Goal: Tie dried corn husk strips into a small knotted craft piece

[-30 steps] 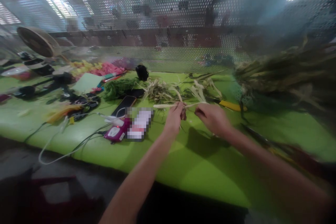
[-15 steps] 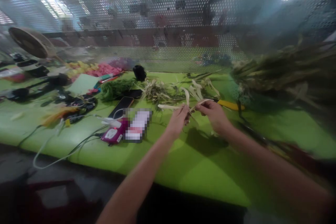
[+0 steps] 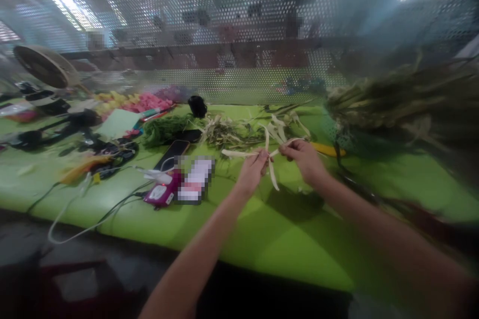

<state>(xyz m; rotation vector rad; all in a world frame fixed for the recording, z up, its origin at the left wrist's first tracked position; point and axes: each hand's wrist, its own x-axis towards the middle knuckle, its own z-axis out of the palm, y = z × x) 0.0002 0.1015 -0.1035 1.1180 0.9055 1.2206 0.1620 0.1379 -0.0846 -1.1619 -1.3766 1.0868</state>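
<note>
Several pale dried leaf strips (image 3: 275, 179) cross one another between my hands, above the green table (image 3: 239, 229). My left hand (image 3: 252, 172) pinches them where they cross; one strip sticks out to the left, one points up and one hangs down. With its fingers closed, my right hand (image 3: 303, 157) grips the end of a strip running to the right from the crossing. Just behind my hands lies a loose heap of dried leaf strips (image 3: 224, 132). A yellow-handled tool (image 3: 327, 149) lies beyond my right hand, partly hidden by it.
To the left are a magenta power box (image 3: 162, 192) with cables, a lit phone (image 3: 196, 179), a dark phone (image 3: 174, 152) and green fibre (image 3: 160, 129). A large bundle of dried leaves (image 3: 396, 104) stands on the right. A perforated metal screen (image 3: 224, 77) rises behind.
A strip below my left hand now hangs down clearly. The strip held by my right hand is drawn out to the right. Both hands stay almost in place.
</note>
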